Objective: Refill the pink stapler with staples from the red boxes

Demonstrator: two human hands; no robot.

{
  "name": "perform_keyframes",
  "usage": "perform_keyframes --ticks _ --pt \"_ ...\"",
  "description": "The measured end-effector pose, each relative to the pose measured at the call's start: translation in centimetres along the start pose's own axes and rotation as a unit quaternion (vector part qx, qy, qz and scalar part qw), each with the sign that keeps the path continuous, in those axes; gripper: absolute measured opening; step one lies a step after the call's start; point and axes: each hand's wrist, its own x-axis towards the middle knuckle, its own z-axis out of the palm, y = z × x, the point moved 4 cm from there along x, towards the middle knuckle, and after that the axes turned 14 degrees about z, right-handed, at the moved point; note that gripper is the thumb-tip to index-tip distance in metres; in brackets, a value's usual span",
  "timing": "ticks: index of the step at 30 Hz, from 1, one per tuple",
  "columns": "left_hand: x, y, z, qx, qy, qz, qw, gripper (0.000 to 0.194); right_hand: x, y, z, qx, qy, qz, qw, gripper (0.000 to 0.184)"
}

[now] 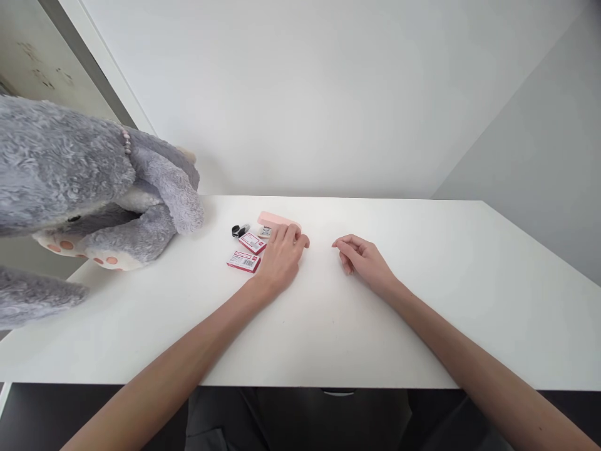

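My left hand (282, 255) rests on the white table with its fingers curled over the near right part of a pink stapler (275, 219). Those fingers hide part of the stapler. A small beige piece with a QR code (265, 232) shows beside them. Just left of this hand lie two small red-and-white boxes, one box (252, 243) behind the other box (243, 261). Behind them is a small black staple remover (239, 230). My right hand (361, 255) is on the table farther right, fingers bent and thumb near the index finger, nothing visible in it.
A large grey plush toy (154, 181) takes up the left end of the white table (310, 338). A white wall (305, 94) stands along the table's back edge. Dark drawers or a dark opening (291, 416) lie below the front edge.
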Motion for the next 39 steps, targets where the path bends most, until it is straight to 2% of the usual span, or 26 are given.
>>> perform_keyframes --ticks 7,15,18,22,25,31,39 --pt "-0.1 -0.3 -0.3 0.018 -0.027 -0.042 0.999 0.048 -0.1 -0.1 0.0 -0.001 0.004 0.002 1.000 0.033" --pt "-0.2 -0.9 0.2 0.023 -0.043 -0.020 0.999 0.037 -0.2 -0.2 0.0 -0.003 0.002 -0.001 1.000 0.032" --pt "0.1 -0.3 0.0 -0.016 -0.033 0.030 0.999 0.033 -0.2 -0.2 0.0 -0.007 0.002 -0.003 1.000 0.034" --pt "0.4 2.5 -0.4 -0.091 -0.048 0.176 0.979 0.027 0.0 0.0 0.0 -0.009 0.003 -0.007 1.000 0.035" --pt "0.4 3.9 -0.4 -0.148 -0.045 0.212 0.965 0.025 0.1 0.0 -0.1 -0.010 0.003 -0.007 1.000 0.035" --pt "0.1 2.9 -0.1 -0.212 -0.045 0.146 0.965 0.023 0.1 0.0 -0.1 -0.017 0.000 -0.007 1.000 0.035" --pt "0.0 1.9 0.4 -0.214 -0.042 0.075 0.973 0.027 0.1 0.0 -0.1 -0.013 -0.001 -0.003 1.000 0.033"
